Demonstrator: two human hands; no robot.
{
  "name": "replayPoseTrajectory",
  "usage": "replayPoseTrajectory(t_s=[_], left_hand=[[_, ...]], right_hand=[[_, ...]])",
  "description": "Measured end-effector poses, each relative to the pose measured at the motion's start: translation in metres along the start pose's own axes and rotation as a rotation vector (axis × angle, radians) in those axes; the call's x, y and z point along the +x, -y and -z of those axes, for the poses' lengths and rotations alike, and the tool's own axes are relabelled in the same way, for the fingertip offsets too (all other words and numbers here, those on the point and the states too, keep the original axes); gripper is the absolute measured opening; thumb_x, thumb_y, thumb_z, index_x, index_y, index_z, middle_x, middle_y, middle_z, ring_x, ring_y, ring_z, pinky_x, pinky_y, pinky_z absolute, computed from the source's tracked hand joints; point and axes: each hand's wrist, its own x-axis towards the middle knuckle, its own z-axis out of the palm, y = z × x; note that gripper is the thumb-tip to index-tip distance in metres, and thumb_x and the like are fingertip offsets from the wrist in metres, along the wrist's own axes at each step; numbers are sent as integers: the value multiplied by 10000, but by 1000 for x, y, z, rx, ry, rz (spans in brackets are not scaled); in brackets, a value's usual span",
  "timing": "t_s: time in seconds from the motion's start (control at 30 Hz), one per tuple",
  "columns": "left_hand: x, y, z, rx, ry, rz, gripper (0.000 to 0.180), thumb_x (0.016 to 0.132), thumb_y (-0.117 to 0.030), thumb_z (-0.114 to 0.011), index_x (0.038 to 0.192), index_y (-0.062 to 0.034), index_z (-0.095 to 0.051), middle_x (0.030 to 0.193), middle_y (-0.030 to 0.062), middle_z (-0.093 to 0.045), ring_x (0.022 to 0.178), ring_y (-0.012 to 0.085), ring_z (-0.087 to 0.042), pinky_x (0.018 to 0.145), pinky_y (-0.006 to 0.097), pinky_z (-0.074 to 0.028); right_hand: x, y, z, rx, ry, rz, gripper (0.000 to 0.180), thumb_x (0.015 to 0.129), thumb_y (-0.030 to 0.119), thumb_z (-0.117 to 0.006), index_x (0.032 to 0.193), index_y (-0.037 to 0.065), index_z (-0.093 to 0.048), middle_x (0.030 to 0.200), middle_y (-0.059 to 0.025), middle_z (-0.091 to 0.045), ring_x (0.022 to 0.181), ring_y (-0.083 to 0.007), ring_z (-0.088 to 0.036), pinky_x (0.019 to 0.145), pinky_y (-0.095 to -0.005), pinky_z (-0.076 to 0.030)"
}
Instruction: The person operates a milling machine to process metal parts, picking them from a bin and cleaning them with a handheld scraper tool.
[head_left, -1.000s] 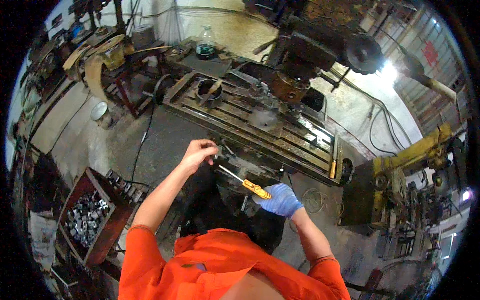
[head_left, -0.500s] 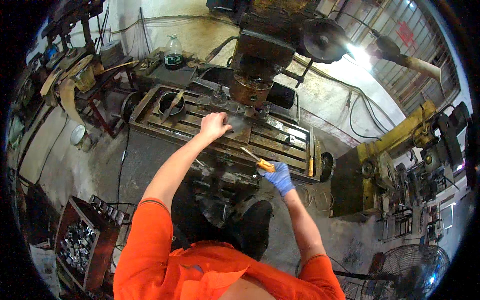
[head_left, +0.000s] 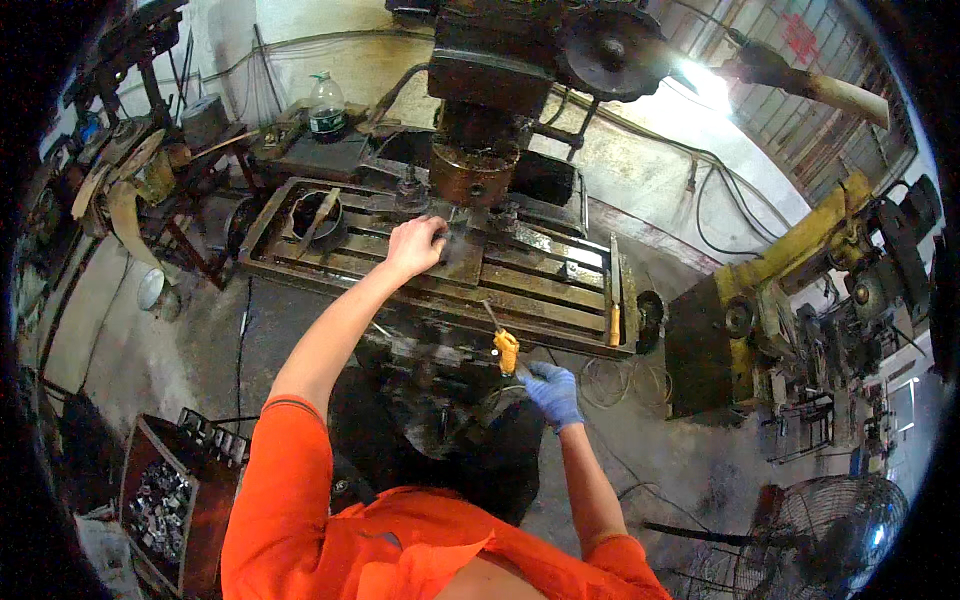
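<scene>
My bare left hand (head_left: 414, 247) reaches over the milling machine table (head_left: 375, 262), just below the spindle head (head_left: 474, 172). Its fingers are curled, and whatever they hold is hidden. In front of the table, my right hand (head_left: 552, 394), in a blue glove, is closed at the lower end of a yellow air blow gun (head_left: 506, 352). The gun's thin metal nozzle points up toward the table's front edge. Most of its yellow body sticks out beyond my fingers.
A black bowl (head_left: 327, 226) with a flat stick across it stands on the table's left end. A yellow-handled tool (head_left: 615, 322) lies at the right end. Lower left, a box (head_left: 197, 513) holds small metal pieces; a fan (head_left: 835, 535) stands lower right.
My right hand has moved down, and the blow gun has swung more upright, its body now beyond my fingers. The left hand stays by the spindle; the grey mist beside it has faded.
</scene>
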Motion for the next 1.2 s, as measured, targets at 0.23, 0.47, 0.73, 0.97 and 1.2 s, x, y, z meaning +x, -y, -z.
replayPoseTrajectory(t_s=[0.23, 0.47, 0.73, 0.97, 1.2], left_hand=[[14, -15, -21, 43, -5, -56, 208, 728, -201, -612, 913, -105, -615, 844, 118, -614, 755, 317, -598, 647, 429, -475], [18, -6, -26, 142, 39, -98, 207, 734, -188, -604, 920, -99, -622, 817, 136, -617, 722, 320, -602, 638, 422, -481], [22, -9, -37, 132, -66, 105, 291, 723, -233, -631, 979, -102, -589, 806, 130, -628, 729, 318, -611, 642, 425, -486], [28, -5, -19, 23, 95, 263, 423, 695, -256, -661, 1093, -160, -553, 881, 146, -628, 844, 317, -605, 723, 422, -488], [31, -1, -20, -84, 82, 326, 417, 678, -252, -674, 1079, -166, -601, 928, 131, -634, 878, 305, -600, 760, 404, -482]], right_hand=[[-40, -17, 46, 382, -93, -232, 264, 705, 127, -732, 879, -49, -640, 770, -61, -649, 677, -90, -564, 627, -235, -469], [-46, 11, 94, 58, -174, 20, 247, 749, 186, -690, 857, -31, -645, 620, -58, -615, 532, -103, -519, 498, -239, -418], [-42, 55, 116, -1, -270, 192, 218, 728, 143, -692, 862, -23, -647, 674, -57, -626, 609, -92, -554, 579, -236, -453], [1, 184, 233, -81, -555, 532, 304, 746, 119, -629, 1019, -14, -619, 916, -68, -643, 852, -155, -581, 783, -286, -452], [36, 318, 351, 893, 108, 1173, 390, 874, 258, -411, 1139, -9, -512, 1181, -176, -502, 1125, -328, -452, 1001, -465, -305]])
